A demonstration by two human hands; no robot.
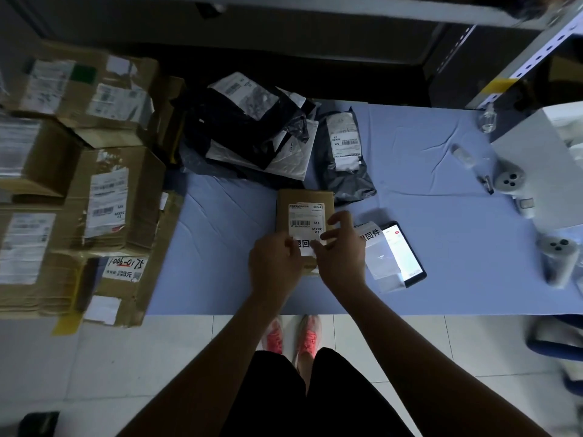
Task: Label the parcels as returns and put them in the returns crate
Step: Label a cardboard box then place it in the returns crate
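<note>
while both hands pinch the sticker: a return label set on a parcel

as the small cardboard parcel (pixel 303 199) lies flat on the blue-covered table (pixel 426 190), just in front of the person, its printed shipping label (pixel 305 219) faces up, so that the codes can be read while the new mark goes on. left hand (pixel 275 260): fingers curled, pinching the left edge of the white returns sticker (pixel 303 245). right hand (pixel 342 251): thumb and forefinger pinch the right edge, the other fingers lifted clear, probably so they do not catch the adhesive. held by its two ends, the sticker sits taut and level over the near part of the box, just below the shipping label and not across it; the barcode thus stays legible. whether the sticker already adheres cannot be told. judged step: placing and pressing down; the parcel is not yet in a crate.

to the right, within easy reach, a sheet of further stickers (pixel 377 247) lies partly over a lit phone (pixel 405 255). beyond the box a grey mailer bag (pixel 345 159) and a heap of black and white bags (pixel 252 130) lie on the table, seemingly waiting their turn. stacked cartons (pixel 104 190) stand at the left. no returns crate can be identified with certainty in this view.
</note>
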